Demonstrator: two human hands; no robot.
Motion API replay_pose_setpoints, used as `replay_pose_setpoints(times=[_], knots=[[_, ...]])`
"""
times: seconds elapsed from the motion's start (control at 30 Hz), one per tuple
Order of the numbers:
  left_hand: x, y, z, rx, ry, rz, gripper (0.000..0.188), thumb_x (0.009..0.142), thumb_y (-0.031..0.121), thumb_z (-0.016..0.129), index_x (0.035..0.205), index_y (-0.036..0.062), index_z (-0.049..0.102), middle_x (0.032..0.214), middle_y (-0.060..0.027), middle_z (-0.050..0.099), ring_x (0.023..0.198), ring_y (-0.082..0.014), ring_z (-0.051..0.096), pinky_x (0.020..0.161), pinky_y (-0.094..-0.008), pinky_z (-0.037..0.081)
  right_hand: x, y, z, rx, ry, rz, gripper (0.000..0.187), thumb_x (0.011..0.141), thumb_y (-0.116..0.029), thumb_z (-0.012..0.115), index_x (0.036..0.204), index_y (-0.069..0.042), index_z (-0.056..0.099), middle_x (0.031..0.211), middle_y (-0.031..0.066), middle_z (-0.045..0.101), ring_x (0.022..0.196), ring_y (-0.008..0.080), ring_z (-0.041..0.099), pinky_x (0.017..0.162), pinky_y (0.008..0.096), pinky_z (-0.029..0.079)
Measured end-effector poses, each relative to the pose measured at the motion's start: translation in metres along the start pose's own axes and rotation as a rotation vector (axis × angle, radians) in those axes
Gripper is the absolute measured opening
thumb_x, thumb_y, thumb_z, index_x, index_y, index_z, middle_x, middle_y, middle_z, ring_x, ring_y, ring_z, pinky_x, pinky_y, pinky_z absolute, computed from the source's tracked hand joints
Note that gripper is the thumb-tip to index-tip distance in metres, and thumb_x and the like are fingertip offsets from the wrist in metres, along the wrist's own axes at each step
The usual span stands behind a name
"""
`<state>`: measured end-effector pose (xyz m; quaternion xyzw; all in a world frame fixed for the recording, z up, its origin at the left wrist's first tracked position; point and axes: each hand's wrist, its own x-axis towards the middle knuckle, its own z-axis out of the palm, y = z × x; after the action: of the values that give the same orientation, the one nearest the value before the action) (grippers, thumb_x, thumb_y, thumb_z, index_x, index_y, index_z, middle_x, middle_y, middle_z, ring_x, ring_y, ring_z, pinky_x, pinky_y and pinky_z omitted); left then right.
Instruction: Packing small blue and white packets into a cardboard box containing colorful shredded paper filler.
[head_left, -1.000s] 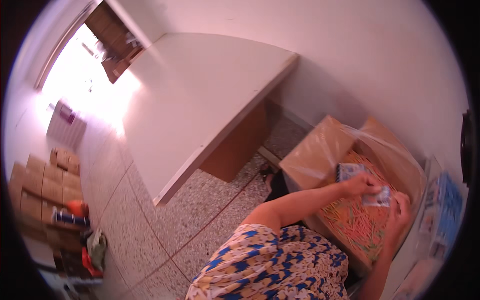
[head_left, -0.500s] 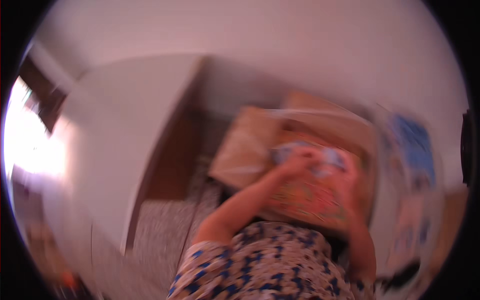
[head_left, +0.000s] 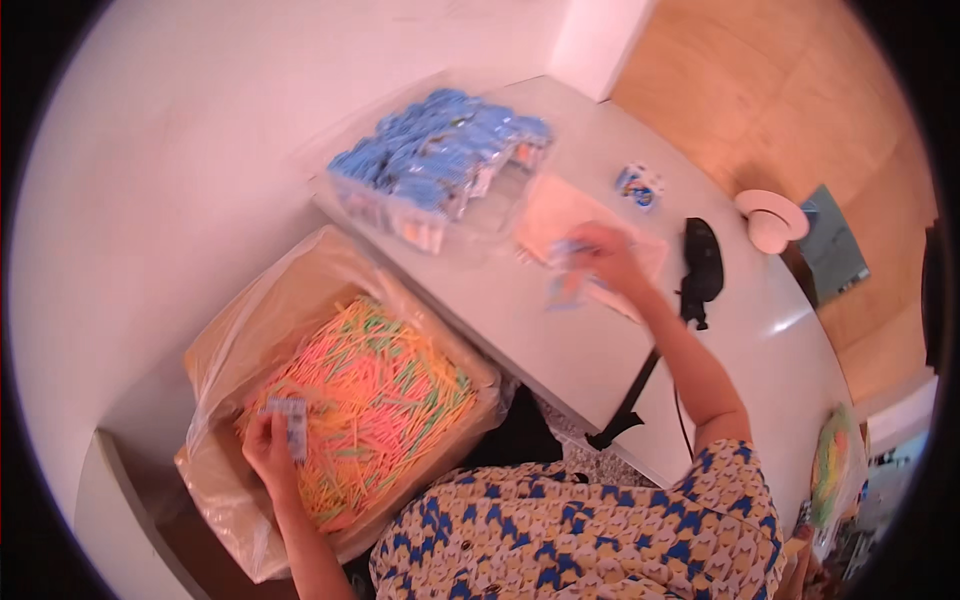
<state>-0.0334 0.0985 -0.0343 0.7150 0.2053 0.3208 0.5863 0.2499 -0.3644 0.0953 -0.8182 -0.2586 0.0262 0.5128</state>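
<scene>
At the lower left, my left hand (head_left: pixel 266 450) is closed on a small clear plastic packet (head_left: pixel 292 418) with printed marks. It hangs over an open cardboard box (head_left: pixel 240 335), lined with clear film and heaped with thin sticks (head_left: pixel 385 400) in pink, yellow, orange and green. Over the white table (head_left: pixel 490 315), my right hand (head_left: pixel 608 255) is blurred, with its fingers drawn round a small blue-and-clear packet (head_left: pixel 566 288). A pale pink sheet (head_left: pixel 548 208) lies beneath that hand. Just beyond it stands a clear plastic bin (head_left: pixel 385 222) full of blue packets (head_left: pixel 435 150).
On the table, a black strap-like object (head_left: pixel 702 258) lies right of the pink sheet, and a small blue-and-white pack (head_left: pixel 638 186) behind it. A white hat-shaped object (head_left: pixel 771 221) is past the table edge. A bag of coloured sticks (head_left: pixel 832 462) shows at the far right.
My view has swung right, bringing the bin and table into full sight. Both hands were together over the box; now my right hand is over the table while the left stays at the box.
</scene>
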Motion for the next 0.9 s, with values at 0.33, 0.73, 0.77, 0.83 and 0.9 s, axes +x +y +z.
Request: replay_pose_setpoints(times=[0.33,0.73,0.77,0.83,0.9], knots=[[-0.002,0.006,0.009,1.183,0.098,0.188,0.04,0.072,0.018,0.075,0.107,0.0028,0.062,0.104,-0.0148,0.062,0.102,-0.0364,0.053,0.089,-0.0448,0.042,-0.019,0.059,-0.07,-0.875,0.364,-0.39,0.026,0.077,-0.003,0.062,0.103,-0.002,0.062,0.101,0.0135,0.062,0.096,0.0338,0.057,0.088,0.0411,0.045],[0.0,0.003,0.001,1.103,0.07,0.168,0.038,0.068,0.016,0.077,0.103,0.0097,0.064,0.11,-0.0037,0.061,0.104,-0.0294,0.05,0.086,-0.0432,0.04,0.01,-0.066,0.206,-0.508,-0.368,-0.895,0.019,0.07,0.004,0.063,0.088,-0.003,0.063,0.089,0.0075,0.061,0.081,0.0255,0.058,0.072,0.037,0.047],[0.001,0.0,0.0,1.07,0.093,0.183,0.035,0.066,0.014,0.077,0.099,0.0105,0.065,0.109,-0.0023,0.061,0.103,-0.0284,0.051,0.086,-0.0428,0.04,0.017,-0.063,0.219,-0.532,-0.362,-0.85,0.017,0.069,0.003,0.062,0.084,-0.004,0.061,0.086,0.0074,0.059,0.082,0.0258,0.058,0.072,0.0368,0.047],[0.001,0.001,0.0,1.04,0.135,0.229,0.03,0.066,0.012,0.077,0.094,0.0104,0.065,0.107,-0.0022,0.061,0.102,-0.0283,0.051,0.085,-0.0426,0.04,0.032,-0.051,0.23,-0.563,-0.368,-0.811,0.014,0.068,0.002,0.061,0.081,-0.005,0.058,0.083,0.0073,0.057,0.082,0.0261,0.057,0.072,0.0366,0.048],[0.003,0.001,-0.001,1.01,0.18,0.279,0.026,0.066,0.009,0.076,0.09,0.0103,0.066,0.104,-0.0022,0.062,0.101,-0.0281,0.052,0.084,-0.0424,0.04,0.048,-0.042,0.238,-0.727,-0.42,-0.715,0.015,0.068,0.003,0.062,0.081,-0.003,0.056,0.085,0.0088,0.055,0.085,0.0277,0.057,0.075,0.0369,0.049]])
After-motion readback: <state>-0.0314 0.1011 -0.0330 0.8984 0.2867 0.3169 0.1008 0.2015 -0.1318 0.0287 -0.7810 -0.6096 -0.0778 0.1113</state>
